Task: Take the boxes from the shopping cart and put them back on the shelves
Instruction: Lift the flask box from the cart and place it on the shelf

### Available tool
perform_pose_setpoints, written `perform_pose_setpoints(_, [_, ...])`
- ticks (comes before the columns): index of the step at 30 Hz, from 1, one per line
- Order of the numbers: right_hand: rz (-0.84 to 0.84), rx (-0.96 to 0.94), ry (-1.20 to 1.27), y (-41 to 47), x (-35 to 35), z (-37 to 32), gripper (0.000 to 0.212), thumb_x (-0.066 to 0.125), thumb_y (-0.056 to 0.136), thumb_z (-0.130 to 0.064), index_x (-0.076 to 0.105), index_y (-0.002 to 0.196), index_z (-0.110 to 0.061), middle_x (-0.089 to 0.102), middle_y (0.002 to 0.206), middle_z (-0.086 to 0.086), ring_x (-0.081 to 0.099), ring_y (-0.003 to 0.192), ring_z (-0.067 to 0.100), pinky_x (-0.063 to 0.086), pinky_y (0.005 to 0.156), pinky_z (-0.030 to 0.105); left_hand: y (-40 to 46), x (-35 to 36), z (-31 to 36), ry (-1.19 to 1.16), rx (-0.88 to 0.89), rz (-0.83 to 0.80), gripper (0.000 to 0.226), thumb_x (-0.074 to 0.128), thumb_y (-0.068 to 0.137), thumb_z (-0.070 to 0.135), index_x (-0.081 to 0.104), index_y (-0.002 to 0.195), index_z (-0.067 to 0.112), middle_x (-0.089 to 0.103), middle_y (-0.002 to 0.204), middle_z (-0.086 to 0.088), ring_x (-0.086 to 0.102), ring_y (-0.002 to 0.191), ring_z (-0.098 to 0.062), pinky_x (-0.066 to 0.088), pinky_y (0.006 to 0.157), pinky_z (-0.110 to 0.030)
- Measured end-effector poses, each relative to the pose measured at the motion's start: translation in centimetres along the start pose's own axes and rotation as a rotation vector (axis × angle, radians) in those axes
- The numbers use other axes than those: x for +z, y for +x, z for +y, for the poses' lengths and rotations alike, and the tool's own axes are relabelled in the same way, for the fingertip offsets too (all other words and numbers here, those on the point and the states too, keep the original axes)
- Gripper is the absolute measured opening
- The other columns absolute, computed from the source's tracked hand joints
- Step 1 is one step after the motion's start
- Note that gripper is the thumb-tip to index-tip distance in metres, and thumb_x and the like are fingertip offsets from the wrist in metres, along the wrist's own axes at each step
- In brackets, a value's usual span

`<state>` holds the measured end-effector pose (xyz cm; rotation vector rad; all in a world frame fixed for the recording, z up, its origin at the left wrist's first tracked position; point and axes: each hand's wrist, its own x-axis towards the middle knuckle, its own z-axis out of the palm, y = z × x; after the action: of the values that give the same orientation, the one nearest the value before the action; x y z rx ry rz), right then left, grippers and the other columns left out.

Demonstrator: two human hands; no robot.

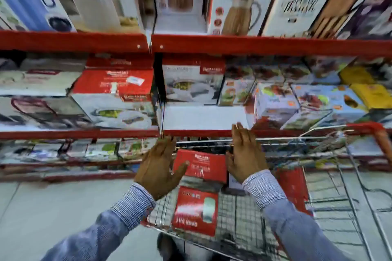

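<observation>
A red box (200,165) with white print stands in the wire shopping cart (297,138), near its front end. My left hand (160,165) is at the box's left side with the fingers spread and the thumb touching its edge. My right hand (244,154) is flat at its right side, fingers pointing up. Neither hand closes around the box. A second red box (195,212) lies flat in the cart below the first. Just above my hands is the middle shelf (84,133), where a strip of white shelf board (203,117) shows between stacked boxes.
Similar red and white cookware boxes (114,91) sit on the middle shelf at left, colourful boxes (318,99) at right. Tall jug boxes (239,6) line the top shelf (233,43). The cart's red handle (373,131) is at right. Grey floor tiles (53,207) lie at left.
</observation>
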<state>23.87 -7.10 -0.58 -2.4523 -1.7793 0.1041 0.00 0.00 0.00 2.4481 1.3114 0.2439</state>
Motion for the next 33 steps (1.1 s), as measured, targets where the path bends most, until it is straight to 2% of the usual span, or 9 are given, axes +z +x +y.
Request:
perform_pose_setpoints(4, [-0.419, 0.17, 0.091, -3.2, 6.3, 0.2, 0.083, 0.043, 0.078, -0.051, 0.021, 0.147, -0.01, 0.034, 0.149, 0.016, 0.047, 0.126, 0.036, 0.042, 0.101, 0.045, -1.9, 6.9, -1.8, -0.154, -0.273, -0.531, 0.081, 0.039, 0.083, 0.067, 0.041, 0.143, 0.013, 0.053, 0.143, -0.01, 0.056, 0.124, -0.03, 0.044, 0.105, -0.038])
perform_pose_setpoints(7, [-0.599, 0.327, 0.317, -5.5, 12.3, 1.0, 0.071, 0.038, 0.077, -0.054, 0.038, 0.139, -0.017, 0.058, 0.129, 0.011, 0.06, 0.114, 0.032, 0.053, 0.091, 0.042, -2.7, 12.6, -3.3, -0.283, -0.469, -0.702, 0.106, 0.036, 0.063, 0.087, 0.05, 0.133, 0.008, 0.056, 0.139, -0.016, 0.054, 0.126, -0.032, 0.042, 0.106, -0.035])
perform_pose_setpoints(11, [-0.812, 0.5, 0.373, -7.5, 15.5, 0.3, 0.049, 0.043, 0.093, -0.043, 0.059, 0.123, -0.007, 0.062, 0.127, 0.015, 0.058, 0.117, 0.032, 0.047, 0.097, 0.035, -3.0, 15.9, -4.2, -0.331, -0.632, -0.856, 0.07, 0.052, 0.082, 0.065, 0.06, 0.12, 0.007, 0.064, 0.127, -0.015, 0.061, 0.111, -0.03, 0.042, 0.084, -0.028])
perform_pose_setpoints(14, [-0.834, 0.654, 0.562, -8.6, 17.1, 0.0, 0.04, 0.045, 0.09, -0.043, 0.072, 0.083, -0.014, 0.073, 0.106, 0.017, 0.067, 0.101, 0.033, 0.053, 0.091, 0.04, -3.6, 16.8, -4.7, -0.426, -0.724, -0.839, 0.067, 0.058, 0.077, 0.066, 0.068, 0.11, 0.008, 0.07, 0.117, -0.014, 0.066, 0.1, -0.027, 0.048, 0.088, -0.029])
perform_pose_setpoints(18, [-0.71, 0.702, 0.737, -9.7, 17.9, 0.4, 0.041, 0.046, 0.084, -0.032, 0.064, 0.049, -0.02, 0.075, 0.077, 0.014, 0.071, 0.079, 0.033, 0.057, 0.08, 0.038, -4.3, 16.9, -4.5, -0.586, -0.83, -0.722, 0.082, 0.063, 0.049, 0.075, 0.071, 0.104, 0.015, 0.074, 0.109, -0.007, 0.067, 0.101, -0.026, 0.049, 0.1, -0.039])
perform_pose_setpoints(21, [-0.588, 0.733, 0.808, -9.5, 15.1, 0.1, 0.033, 0.048, 0.083, -0.026, 0.072, 0.063, -0.015, 0.076, 0.081, 0.015, 0.072, 0.079, 0.03, 0.057, 0.082, 0.044, -4.4, 16.4, -4.3, -0.68, -0.821, -0.653, 0.075, 0.066, 0.042, 0.08, 0.074, 0.086, 0.018, 0.075, 0.098, -0.004, 0.068, 0.094, -0.026, 0.054, 0.094, -0.044])
perform_pose_setpoints(27, [-0.321, 0.644, 0.889, -8.1, 8.9, 0.5, 0.039, 0.047, 0.076, -0.041, 0.067, 0.074, -0.008, 0.073, 0.072, 0.016, 0.068, 0.073, 0.037, 0.057, 0.076, 0.051, -3.7, 10.0, -2.1, -0.898, -0.758, -0.46, 0.064, 0.068, 0.049, 0.071, 0.072, 0.084, 0.018, 0.076, 0.093, -0.005, 0.071, 0.091, -0.028, 0.06, 0.079, -0.045])
perform_pose_setpoints(31, [-0.204, 0.574, 0.909, -6.5, 3.5, -0.2, 0.027, 0.053, 0.064, -0.054, 0.074, 0.066, -0.038, 0.076, 0.07, 0.002, 0.071, 0.07, 0.027, 0.059, 0.074, 0.044, -3.2, 4.9, -0.5, -0.986, -0.672, -0.236, 0.053, 0.069, 0.058, 0.064, 0.074, 0.082, 0.018, 0.077, 0.088, -0.011, 0.072, 0.085, -0.033, 0.059, 0.072, -0.044])
perform_pose_setpoints(33, [-0.166, 0.506, 0.916, -5.6, 1.0, -0.5, 0.024, 0.061, 0.069, -0.051, 0.077, 0.078, -0.036, 0.076, 0.071, -0.006, 0.071, 0.065, 0.013, 0.059, 0.07, 0.034, -2.9, 2.3, 0.3, -0.995, -0.589, -0.158, 0.042, 0.072, 0.069, 0.055, 0.075, 0.08, 0.015, 0.078, 0.082, -0.009, 0.072, 0.078, -0.032, 0.059, 0.071, -0.047])
